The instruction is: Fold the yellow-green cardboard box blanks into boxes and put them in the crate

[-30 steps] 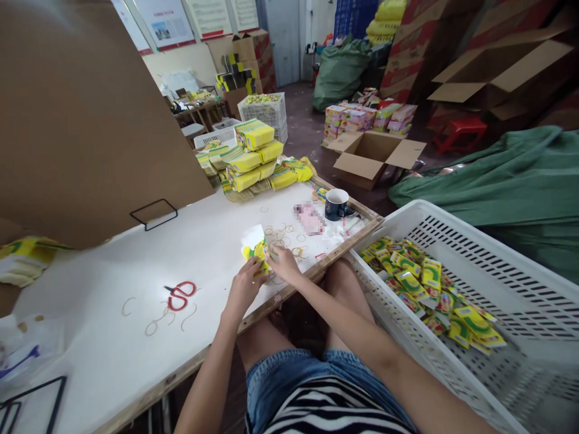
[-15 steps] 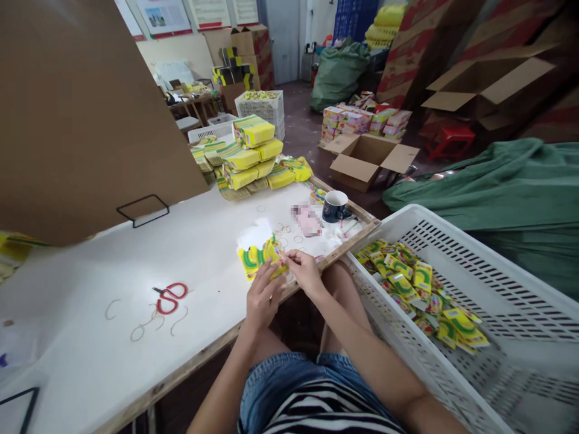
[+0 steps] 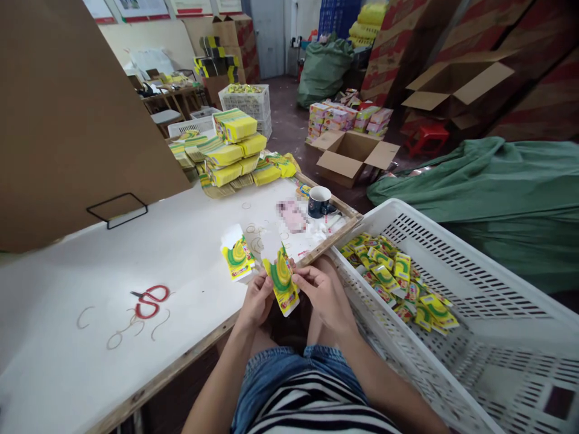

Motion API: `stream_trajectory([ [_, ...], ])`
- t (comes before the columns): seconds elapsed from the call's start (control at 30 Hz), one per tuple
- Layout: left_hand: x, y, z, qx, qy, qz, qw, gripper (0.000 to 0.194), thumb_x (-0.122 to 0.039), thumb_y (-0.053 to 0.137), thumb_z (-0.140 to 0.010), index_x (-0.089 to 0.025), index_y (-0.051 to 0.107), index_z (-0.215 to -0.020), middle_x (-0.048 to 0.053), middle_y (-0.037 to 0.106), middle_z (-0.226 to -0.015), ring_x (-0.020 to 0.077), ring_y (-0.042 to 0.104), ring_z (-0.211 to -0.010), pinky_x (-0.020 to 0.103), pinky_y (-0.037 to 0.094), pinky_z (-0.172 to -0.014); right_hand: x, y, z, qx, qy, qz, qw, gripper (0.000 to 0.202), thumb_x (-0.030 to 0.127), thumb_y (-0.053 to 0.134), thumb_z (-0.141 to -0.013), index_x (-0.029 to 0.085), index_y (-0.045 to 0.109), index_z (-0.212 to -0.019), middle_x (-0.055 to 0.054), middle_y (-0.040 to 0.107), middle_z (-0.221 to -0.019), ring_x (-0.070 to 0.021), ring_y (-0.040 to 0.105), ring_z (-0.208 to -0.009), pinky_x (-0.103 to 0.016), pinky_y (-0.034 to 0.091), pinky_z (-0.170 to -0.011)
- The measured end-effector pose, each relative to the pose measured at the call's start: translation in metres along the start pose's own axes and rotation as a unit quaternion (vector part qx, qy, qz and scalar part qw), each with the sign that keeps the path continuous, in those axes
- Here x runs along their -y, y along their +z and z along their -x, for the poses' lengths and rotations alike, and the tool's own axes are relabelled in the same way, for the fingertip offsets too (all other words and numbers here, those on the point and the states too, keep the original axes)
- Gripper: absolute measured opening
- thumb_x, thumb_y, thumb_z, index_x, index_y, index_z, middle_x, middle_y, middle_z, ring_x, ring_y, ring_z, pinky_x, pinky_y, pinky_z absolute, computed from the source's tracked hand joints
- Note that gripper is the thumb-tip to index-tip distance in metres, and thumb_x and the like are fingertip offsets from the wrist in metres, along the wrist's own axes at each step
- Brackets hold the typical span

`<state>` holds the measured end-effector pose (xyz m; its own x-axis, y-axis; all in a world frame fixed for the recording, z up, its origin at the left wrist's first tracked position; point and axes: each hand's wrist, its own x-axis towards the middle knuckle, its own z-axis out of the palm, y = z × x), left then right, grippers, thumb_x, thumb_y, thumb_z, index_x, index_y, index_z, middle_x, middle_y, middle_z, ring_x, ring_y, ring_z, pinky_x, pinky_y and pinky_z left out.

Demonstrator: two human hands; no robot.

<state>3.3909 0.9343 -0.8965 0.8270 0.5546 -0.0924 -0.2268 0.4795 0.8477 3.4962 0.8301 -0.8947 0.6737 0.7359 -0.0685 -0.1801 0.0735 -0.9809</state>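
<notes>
Over the table's front edge, a yellow and green printed card packet (image 3: 281, 278) with a white upper flap is held between both hands. My left hand (image 3: 257, 299) pinches its left side. On the right side, the fingertips of my right hand (image 3: 320, 292) are closed on its edge. A stack of similar yellow and green cards (image 3: 237, 258) lies on the white table (image 3: 190, 253) just beyond my left hand. Red-handled scissors (image 3: 151, 301) rest farther left, among loose rubber bands (image 3: 115, 340).
A white plastic crate (image 3: 452, 247) with several small yellow packets (image 3: 398, 271) stands at my right. A dark mug (image 3: 319, 202) sits near the table's right corner. Bundled yellow stacks (image 3: 235, 150) stand at the back. A large cardboard sheet (image 3: 85, 132) rises at the left.
One card packet has come up off the stack into both hands, toward my body. The rest of the stack stays on the table. The view has shifted slightly right.
</notes>
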Motion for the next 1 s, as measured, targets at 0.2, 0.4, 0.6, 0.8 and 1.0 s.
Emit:
stream_trajectory([
  [0.2, 0.000, 0.006, -0.002, -0.004, 0.005, 0.002, 1.000, 0.045, -0.049, 0.077, -0.068, -0.015, 0.069, -0.097, 0.011, 0.075, -0.095, 0.0292, 0.069, -0.097, 0.040, 0.055, -0.084, 0.012, -0.004, 0.009, -0.003, 0.002, 0.039, 0.999, 0.041, 0.051, 0.072, -0.072, 0.015, 0.071, -0.092, -0.008, 0.072, -0.084, -0.0226, 0.066, -0.080, -0.035, 0.055, -0.073],
  [0.4, 0.008, 0.011, -0.005, -0.097, 0.031, -0.022, 0.995, 0.041, -0.048, 0.078, -0.067, -0.016, 0.067, -0.090, 0.006, 0.075, -0.083, 0.0236, 0.071, -0.081, 0.034, 0.058, -0.072, 0.008, -0.005, 0.012, 0.003, -0.025, 0.068, 0.997, 0.032, 0.048, 0.065, -0.080, 0.016, 0.069, -0.084, -0.008, 0.071, -0.084, -0.0208, 0.065, -0.077, -0.032, 0.054, -0.071],
  [0.6, 0.004, 0.015, -0.004, -0.122, 0.050, -0.120, 0.984, 0.040, -0.043, 0.076, -0.072, -0.017, 0.058, -0.098, 0.005, 0.074, -0.080, 0.0194, 0.070, -0.073, 0.028, 0.055, -0.064, -0.009, -0.011, 0.007, -0.065, -0.057, 0.149, 0.985, 0.032, 0.048, 0.058, -0.084, 0.017, 0.065, -0.084, -0.007, 0.069, -0.081, -0.0209, 0.064, -0.074, -0.031, 0.054, -0.068],
  [0.8, -0.007, 0.020, 0.008, -0.064, 0.081, -0.160, 0.982, 0.068, -0.031, 0.070, -0.080, -0.026, 0.027, -0.132, 0.007, 0.072, -0.102, 0.0197, 0.071, -0.087, 0.029, 0.055, -0.073, 0.004, -0.020, 0.007, 0.008, -0.092, 0.127, 0.988, 0.035, 0.036, 0.061, -0.085, 0.020, 0.059, -0.116, -0.007, 0.068, -0.098, -0.0177, 0.065, -0.078, -0.028, 0.055, -0.070],
  [1.0, -0.022, 0.017, 0.017, 0.063, 0.008, -0.175, 0.982, 0.055, -0.031, 0.066, -0.083, -0.025, 0.039, -0.131, 0.009, 0.071, -0.106, 0.0215, 0.070, -0.088, 0.030, 0.055, -0.074, 0.027, -0.036, 0.004, 0.170, -0.081, 0.081, 0.979, 0.045, 0.035, 0.058, -0.088, 0.023, 0.052, -0.131, -0.005, 0.067, -0.100, -0.0151, 0.062, -0.078, -0.027, 0.054, -0.071],
])
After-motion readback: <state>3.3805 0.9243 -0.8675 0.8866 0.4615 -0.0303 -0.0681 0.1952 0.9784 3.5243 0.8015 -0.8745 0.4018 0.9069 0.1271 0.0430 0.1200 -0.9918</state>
